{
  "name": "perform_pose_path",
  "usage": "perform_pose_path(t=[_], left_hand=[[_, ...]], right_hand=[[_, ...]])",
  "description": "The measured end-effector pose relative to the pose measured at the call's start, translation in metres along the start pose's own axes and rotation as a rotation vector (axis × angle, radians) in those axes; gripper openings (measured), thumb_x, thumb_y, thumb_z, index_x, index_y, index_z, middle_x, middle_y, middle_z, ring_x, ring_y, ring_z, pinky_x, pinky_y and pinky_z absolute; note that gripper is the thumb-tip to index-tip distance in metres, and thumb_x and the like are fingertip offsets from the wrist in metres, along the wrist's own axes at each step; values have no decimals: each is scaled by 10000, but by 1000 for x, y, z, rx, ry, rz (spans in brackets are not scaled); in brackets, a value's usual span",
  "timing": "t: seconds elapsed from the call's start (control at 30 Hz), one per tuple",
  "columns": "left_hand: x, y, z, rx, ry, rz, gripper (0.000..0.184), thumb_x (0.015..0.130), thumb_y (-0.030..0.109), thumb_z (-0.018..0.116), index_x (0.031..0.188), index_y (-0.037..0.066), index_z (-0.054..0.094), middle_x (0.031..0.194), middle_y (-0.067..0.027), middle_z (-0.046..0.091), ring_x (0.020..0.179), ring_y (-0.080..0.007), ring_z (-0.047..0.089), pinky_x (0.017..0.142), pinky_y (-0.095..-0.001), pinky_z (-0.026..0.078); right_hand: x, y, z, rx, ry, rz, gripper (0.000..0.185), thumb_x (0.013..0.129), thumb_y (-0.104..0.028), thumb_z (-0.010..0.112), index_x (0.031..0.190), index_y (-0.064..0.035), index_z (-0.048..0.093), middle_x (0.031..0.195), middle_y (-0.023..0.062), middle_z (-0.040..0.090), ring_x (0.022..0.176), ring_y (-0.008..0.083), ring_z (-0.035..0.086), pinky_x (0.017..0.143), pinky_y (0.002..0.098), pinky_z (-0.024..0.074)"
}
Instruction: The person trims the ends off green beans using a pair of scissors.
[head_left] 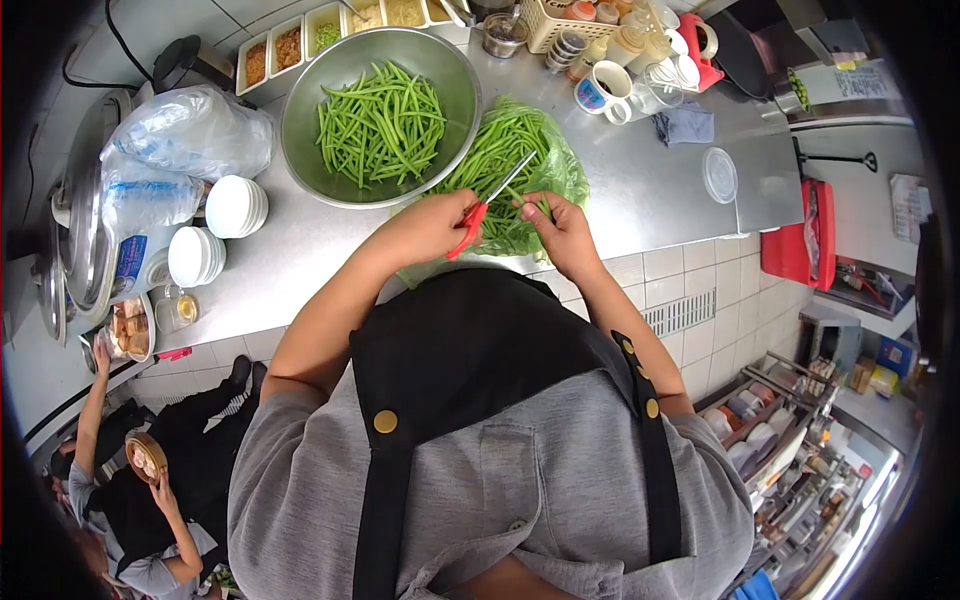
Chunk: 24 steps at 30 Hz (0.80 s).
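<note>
A steel counter (650,190) stood over a tiled floor (700,258). The left hand (440,226) was curled around red-handled scissors (469,231), blades (511,178) pointing far and right; the right hand (562,232) pinched green beans (543,206) between thumb and fingers near them. More beans lay in a green plastic bag (572,168) under the hands and in a metal bowl (297,130) to the left.

The left hand (430,230) grips red-handled metal scissors (469,230), and the right hand (565,230) pinches slim green beans (532,205) beside their blades (511,177), over a translucent green plastic bag (569,168) of beans. Left of it, a round steel bowl (462,120) holds more beans on the steel counter (650,200). Near left, a co-worker (140,515) holds a round bamboo steamer (157,450).
</note>
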<state>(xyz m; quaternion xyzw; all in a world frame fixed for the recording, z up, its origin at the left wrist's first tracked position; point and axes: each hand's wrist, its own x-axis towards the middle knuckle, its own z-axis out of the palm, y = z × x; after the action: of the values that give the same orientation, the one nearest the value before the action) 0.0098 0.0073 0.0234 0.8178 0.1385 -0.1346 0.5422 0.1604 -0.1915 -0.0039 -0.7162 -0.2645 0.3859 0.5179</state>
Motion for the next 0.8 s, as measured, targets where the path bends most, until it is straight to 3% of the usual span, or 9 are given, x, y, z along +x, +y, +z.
perform_pose_path(t=[0.13,0.2,0.23,0.3,0.33,0.37,0.43,0.6,0.8], left_hand=[[3,-11,0,-171,-83,-96,341,930,264,695,1103,3,558,855,-124,708,682,-159,634,650,-319,507],[0,-12,2,-6,-16,-93,399,932,276,692,1169,3,523,944,-159,719,742,-190,665,697,-339,530],[-2,-13,4,-7,-19,-91,399,932,276,692,1169,3,523,944,-159,719,742,-190,665,697,-339,530],[-8,-14,7,-83,20,-47,470,933,295,688,1237,7,473,983,-177,707,819,-250,688,739,-386,530],[-9,-12,9,-84,21,-46,470,933,295,688,1237,7,473,983,-177,707,819,-250,688,739,-386,530],[-11,-9,11,1,24,-53,482,930,301,686,1242,12,458,992,-181,703,876,-290,693,778,-403,530],[-12,5,9,86,32,-62,495,928,308,685,1247,17,443,1001,-185,698,933,-330,698,818,-420,529],[-2,36,10,163,5,-144,474,913,317,693,1174,6,449,1117,-233,703,1056,-386,690,920,-411,532],[16,21,22,9,141,-6,389,933,204,686,1137,-20,443,1153,-251,700,1060,-368,705,878,-413,560]], right_hand=[[6,-3,-7,-180,10,-3,262,1052,-221,579,1141,14,653,911,38,705,859,107,602,840,277,499],[10,-10,-14,262,18,232,245,1089,-226,488,1135,-12,597,937,58,661,841,142,588,829,297,509],[10,-15,-13,262,21,233,245,1089,-226,488,1135,-12,597,937,58,661,841,142,588,829,297,509],[12,-25,-7,978,275,80,220,1111,-209,403,1138,-41,543,1016,86,617,838,169,581,801,306,527],[14,-20,-12,1119,268,52,200,1109,-172,386,1158,-30,518,1145,137,593,932,210,622,870,343,569],[15,-20,-12,1118,266,53,200,1109,-172,386,1158,-30,518,1145,137,593,932,210,622,870,343,569],[15,-28,-7,1469,431,196,197,1104,-160,402,1141,0,510,1156,175,586,1022,247,640,969,369,583],[9,-25,2,1666,437,288,175,1096,-100,401,1143,36,502,1179,195,575,1093,277,645,1010,364,589],[6,-20,6,1759,406,355,158,1084,-69,423,1126,58,508,1180,198,582,1096,272,657,981,340,610]])
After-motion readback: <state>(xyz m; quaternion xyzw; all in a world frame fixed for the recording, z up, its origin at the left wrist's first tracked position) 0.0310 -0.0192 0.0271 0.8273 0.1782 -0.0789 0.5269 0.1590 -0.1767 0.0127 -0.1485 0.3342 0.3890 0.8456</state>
